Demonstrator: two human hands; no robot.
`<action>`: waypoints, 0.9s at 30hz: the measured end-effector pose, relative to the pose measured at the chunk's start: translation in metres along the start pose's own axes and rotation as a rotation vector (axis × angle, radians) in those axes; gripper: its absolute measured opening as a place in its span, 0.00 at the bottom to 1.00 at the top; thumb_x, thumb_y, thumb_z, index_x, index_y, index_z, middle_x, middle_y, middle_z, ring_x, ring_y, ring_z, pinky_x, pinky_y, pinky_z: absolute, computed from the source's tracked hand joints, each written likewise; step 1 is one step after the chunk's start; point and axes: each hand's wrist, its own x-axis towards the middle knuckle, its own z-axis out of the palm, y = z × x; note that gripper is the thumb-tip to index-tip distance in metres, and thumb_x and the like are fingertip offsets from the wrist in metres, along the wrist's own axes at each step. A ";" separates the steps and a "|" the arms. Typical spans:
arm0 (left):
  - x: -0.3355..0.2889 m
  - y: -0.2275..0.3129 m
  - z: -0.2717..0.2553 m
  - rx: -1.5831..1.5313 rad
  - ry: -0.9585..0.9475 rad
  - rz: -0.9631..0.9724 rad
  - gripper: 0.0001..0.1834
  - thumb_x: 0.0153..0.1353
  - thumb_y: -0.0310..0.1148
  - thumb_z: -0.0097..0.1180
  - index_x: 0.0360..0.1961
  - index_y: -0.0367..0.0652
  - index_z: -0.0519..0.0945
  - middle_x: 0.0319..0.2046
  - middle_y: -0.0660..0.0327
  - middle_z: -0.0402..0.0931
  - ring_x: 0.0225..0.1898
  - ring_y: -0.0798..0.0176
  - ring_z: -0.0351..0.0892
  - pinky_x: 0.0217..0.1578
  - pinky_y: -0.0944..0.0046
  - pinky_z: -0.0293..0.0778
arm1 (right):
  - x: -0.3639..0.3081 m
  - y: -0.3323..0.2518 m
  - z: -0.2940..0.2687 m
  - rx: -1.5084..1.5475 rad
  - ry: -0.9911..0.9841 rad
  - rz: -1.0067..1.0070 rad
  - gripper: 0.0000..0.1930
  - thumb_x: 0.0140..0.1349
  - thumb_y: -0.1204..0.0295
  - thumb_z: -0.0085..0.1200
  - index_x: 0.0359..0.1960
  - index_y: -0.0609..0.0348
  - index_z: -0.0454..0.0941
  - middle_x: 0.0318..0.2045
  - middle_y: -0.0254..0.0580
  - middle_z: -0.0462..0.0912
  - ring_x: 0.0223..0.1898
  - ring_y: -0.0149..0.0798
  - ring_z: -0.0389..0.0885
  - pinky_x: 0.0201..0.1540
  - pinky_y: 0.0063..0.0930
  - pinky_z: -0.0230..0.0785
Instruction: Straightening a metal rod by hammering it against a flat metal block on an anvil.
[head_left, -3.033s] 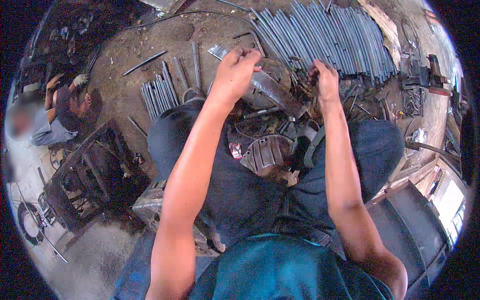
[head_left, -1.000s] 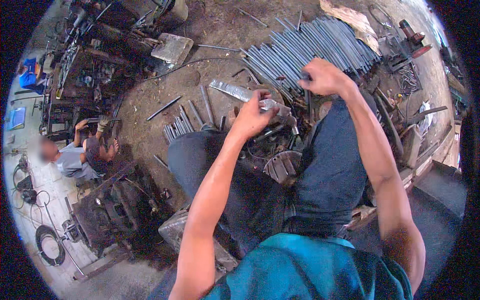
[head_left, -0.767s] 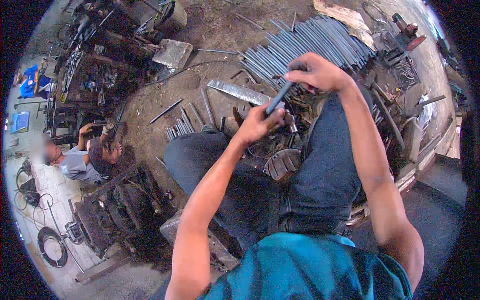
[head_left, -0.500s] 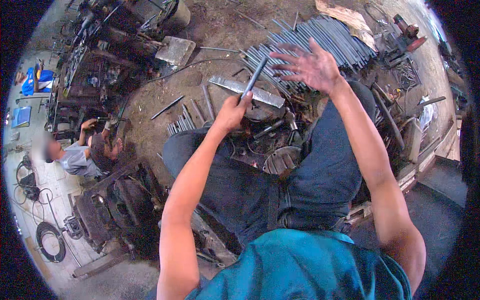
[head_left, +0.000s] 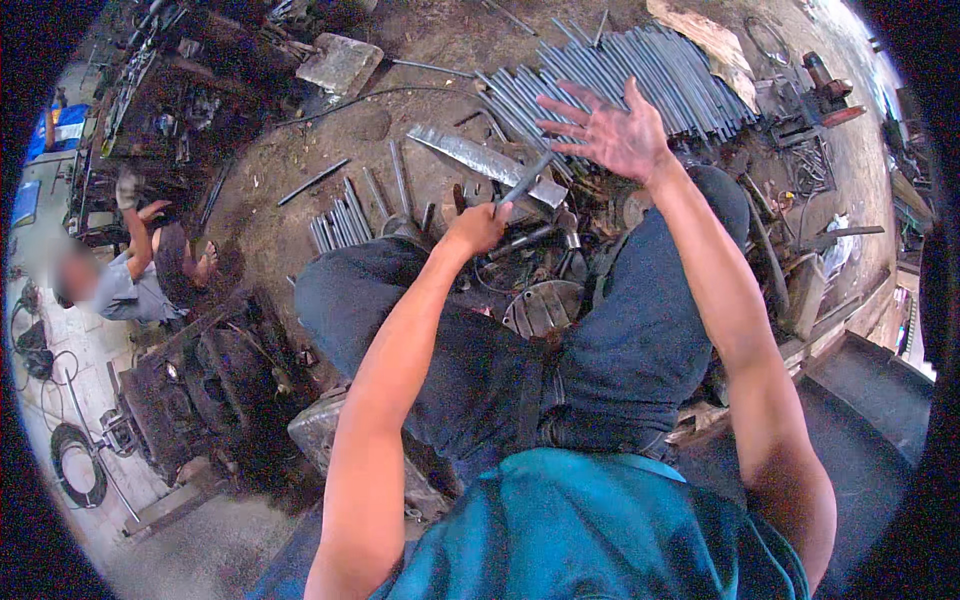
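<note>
At nine o'clock we see a co-worker (head_left: 125, 285) in a grey shirt, seated low. Toward eight we have a black coil (head_left: 70, 435) on pale tiles, at eleven a shovel (head_left: 340, 65) on the dirt floor. We find a pale wooden board (head_left: 705, 40) past one and a red-and-black machine (head_left: 838, 112) at two.

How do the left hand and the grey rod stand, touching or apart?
Touching: the head view shows the left hand closed around the grey rod.

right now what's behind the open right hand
Part of the grey rod pile shows beyond the right hand; whatever lies directly behind its palm is covered and cannot be seen.
</note>
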 end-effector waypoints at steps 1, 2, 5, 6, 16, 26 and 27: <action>-0.001 0.001 0.001 -0.023 0.032 -0.006 0.36 0.67 0.57 0.31 0.36 0.31 0.78 0.37 0.35 0.76 0.45 0.34 0.75 0.48 0.44 0.68 | 0.003 0.001 0.001 0.005 0.016 0.005 0.46 0.60 0.32 0.15 0.68 0.55 0.52 0.66 0.53 0.58 0.64 0.59 0.60 0.65 0.54 0.52; -0.002 0.001 0.000 -0.027 0.030 -0.009 0.36 0.67 0.57 0.31 0.36 0.31 0.78 0.37 0.35 0.76 0.45 0.34 0.75 0.48 0.44 0.68 | 0.006 0.002 0.002 0.006 0.017 0.010 0.46 0.60 0.32 0.15 0.68 0.55 0.52 0.66 0.53 0.58 0.64 0.59 0.60 0.65 0.54 0.52; -0.009 0.004 -0.004 -0.092 -0.037 -0.056 0.36 0.67 0.57 0.32 0.36 0.31 0.78 0.37 0.34 0.76 0.44 0.34 0.75 0.49 0.44 0.68 | 0.009 0.000 0.006 -0.006 -0.017 0.014 0.46 0.60 0.32 0.14 0.68 0.57 0.53 0.65 0.55 0.60 0.64 0.59 0.60 0.65 0.54 0.52; -0.011 0.006 -0.006 -0.078 -0.020 -0.054 0.36 0.67 0.57 0.32 0.36 0.30 0.78 0.37 0.34 0.76 0.44 0.34 0.75 0.48 0.44 0.68 | 0.009 -0.001 0.005 -0.018 -0.021 0.017 0.46 0.60 0.32 0.16 0.68 0.57 0.52 0.65 0.55 0.58 0.65 0.57 0.59 0.65 0.53 0.53; -0.017 0.002 -0.010 -0.046 -0.019 -0.072 0.35 0.67 0.55 0.33 0.38 0.30 0.79 0.37 0.32 0.75 0.44 0.32 0.74 0.49 0.42 0.68 | 0.018 0.002 -0.026 -0.140 0.185 0.070 0.45 0.63 0.35 0.18 0.63 0.65 0.59 0.60 0.58 0.67 0.60 0.57 0.67 0.62 0.48 0.61; -0.015 0.011 -0.014 -0.019 -0.036 -0.149 0.34 0.67 0.55 0.36 0.38 0.29 0.79 0.38 0.33 0.76 0.45 0.33 0.75 0.50 0.43 0.68 | 0.005 0.011 -0.062 -0.527 0.424 0.155 0.30 0.71 0.53 0.34 0.59 0.73 0.60 0.53 0.57 0.74 0.54 0.50 0.75 0.58 0.41 0.68; -0.014 0.012 -0.013 -0.007 -0.028 -0.156 0.34 0.67 0.55 0.36 0.38 0.29 0.79 0.38 0.33 0.76 0.45 0.33 0.75 0.50 0.43 0.69 | 0.004 0.013 -0.063 -0.529 0.422 0.152 0.30 0.71 0.53 0.34 0.59 0.73 0.60 0.53 0.57 0.74 0.54 0.50 0.75 0.58 0.41 0.68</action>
